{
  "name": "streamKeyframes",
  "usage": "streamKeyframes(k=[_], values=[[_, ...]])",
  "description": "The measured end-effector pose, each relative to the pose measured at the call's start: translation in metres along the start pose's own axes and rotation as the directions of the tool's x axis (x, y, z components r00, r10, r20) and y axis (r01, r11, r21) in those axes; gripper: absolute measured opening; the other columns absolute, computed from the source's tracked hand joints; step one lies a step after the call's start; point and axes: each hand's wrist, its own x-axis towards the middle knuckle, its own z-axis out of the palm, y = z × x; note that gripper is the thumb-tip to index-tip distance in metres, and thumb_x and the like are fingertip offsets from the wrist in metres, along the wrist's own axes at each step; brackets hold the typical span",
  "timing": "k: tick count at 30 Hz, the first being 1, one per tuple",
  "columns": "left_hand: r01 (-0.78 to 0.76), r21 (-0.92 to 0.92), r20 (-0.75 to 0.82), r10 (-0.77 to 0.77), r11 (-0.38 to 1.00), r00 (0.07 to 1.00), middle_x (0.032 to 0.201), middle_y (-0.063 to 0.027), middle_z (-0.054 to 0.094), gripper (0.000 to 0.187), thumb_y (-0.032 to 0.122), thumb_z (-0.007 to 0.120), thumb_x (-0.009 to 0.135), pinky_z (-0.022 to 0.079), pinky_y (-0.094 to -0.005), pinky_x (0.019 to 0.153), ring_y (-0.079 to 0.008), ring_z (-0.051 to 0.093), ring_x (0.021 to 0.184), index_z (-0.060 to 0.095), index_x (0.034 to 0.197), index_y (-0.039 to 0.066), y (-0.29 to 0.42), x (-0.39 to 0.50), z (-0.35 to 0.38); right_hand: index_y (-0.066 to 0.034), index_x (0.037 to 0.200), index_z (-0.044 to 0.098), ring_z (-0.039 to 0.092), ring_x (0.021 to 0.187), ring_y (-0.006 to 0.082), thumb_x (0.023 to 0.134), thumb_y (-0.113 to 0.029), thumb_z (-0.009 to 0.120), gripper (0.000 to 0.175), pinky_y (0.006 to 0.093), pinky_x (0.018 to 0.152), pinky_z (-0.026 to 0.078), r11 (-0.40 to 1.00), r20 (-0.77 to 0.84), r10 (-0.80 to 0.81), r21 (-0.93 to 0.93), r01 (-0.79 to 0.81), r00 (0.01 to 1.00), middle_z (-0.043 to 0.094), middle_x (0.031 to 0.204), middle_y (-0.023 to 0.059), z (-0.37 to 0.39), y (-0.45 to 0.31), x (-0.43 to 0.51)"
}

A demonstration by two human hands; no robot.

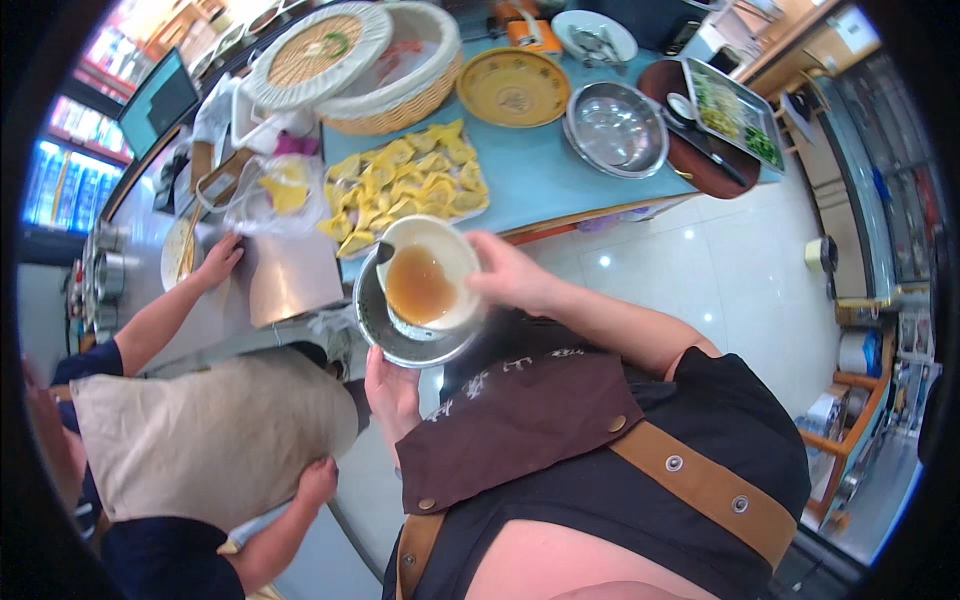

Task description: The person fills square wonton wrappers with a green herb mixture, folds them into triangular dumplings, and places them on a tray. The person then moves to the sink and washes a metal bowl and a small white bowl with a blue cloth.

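My left hand (394, 386) holds a stainless steel bowl (366, 315) by its near left side. Bits of green cling to the steel bowl's inner wall. My right hand (517, 274) grips the right rim of a cream-coloured bowl (454, 259), tilted over the steel one and hiding much of its inside. Brown liquid (421, 285) pools in the cream bowl. A dark utensil end (385, 252) shows at its upper left rim; the rest is hidden. Just beyond both bowls, yellow-wrapped dumplings (420, 176) lie in rows on a tray.
On the blue table (525, 184) stand a yellow plate (514, 86), another steel bowl (616, 129) and a lidded wicker basket (390, 97). A tray of chopped vegetables (731, 112) and a knife (716, 161) are at right. A co-worker in a beige apron (217, 435) stands close at left.
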Motion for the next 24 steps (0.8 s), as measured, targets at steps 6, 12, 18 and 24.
streamKeyframes(k=[6, 12, 18, 24], values=[[0.083, 0.016, 0.074, -0.084, 0.996, 0.994, 0.127, -0.0125, 0.057, 0.032, 0.019, 0.049, 0.095, 0.046, -0.0457, 0.096, -0.0277, 0.055, 0.116, 0.051, 0.123, 0.003, -0.014, 0.009, 0.017, -0.004, 0.131, 0.041, 0.065, 0.077, 0.0207, 0.078, -0.012, 0.066, 0.059, 0.0317, 0.065, 0.055, 0.865, -0.031, -0.282, -0.441, 0.24, 0.959, 0.055, 0.111, 0.0149, 0.002, -0.004, -0.016], [0.156, 0.051, 0.104, -0.161, 0.986, 0.982, 0.13, -0.0147, 0.055, 0.039, 0.022, 0.049, 0.095, 0.045, -0.047, 0.099, -0.0291, 0.054, 0.119, 0.047, 0.128, 0.001, -0.021, 0.016, 0.025, -0.008, 0.132, 0.043, 0.064, 0.088, 0.032, 0.071, -0.016, 0.073, 0.068, 0.0381, 0.075, 0.055, 0.552, 0.07, -0.484, -0.749, 0.366, 0.872, 0.053, 0.115, 0.0165, 0.0, -0.009, -0.034], [0.176, 0.041, 0.041, -0.177, 0.984, 0.983, 0.126, -0.014, 0.057, 0.036, 0.023, 0.051, 0.093, 0.047, -0.0457, 0.096, -0.0268, 0.056, 0.116, 0.051, 0.123, 0.001, -0.038, 0.016, 0.021, -0.0105, 0.132, 0.044, 0.064, 0.093, 0.0305, 0.07, -0.016, 0.075, 0.07, 0.0383, 0.075, 0.055, 0.387, 0.179, -0.566, -0.805, 0.451, 0.805, 0.054, 0.116, 0.0154, -0.009, -0.01, -0.051], [0.093, -0.083, 0.115, -0.083, 0.992, 0.99, 0.118, -0.0106, 0.062, 0.029, 0.021, 0.052, 0.093, 0.049, -0.042, 0.09, -0.0246, 0.058, 0.11, 0.056, 0.116, 0.004, -0.069, -0.007, 0.014, -0.0008, 0.13, 0.045, 0.06, 0.096, 0.0153, 0.083, -0.012, 0.065, 0.051, 0.0308, 0.08, 0.051, 0.969, -0.103, -0.224, -0.134, 0.21, 0.969, 0.058, 0.113, 0.0099, -0.041, -0.015, -0.045]])
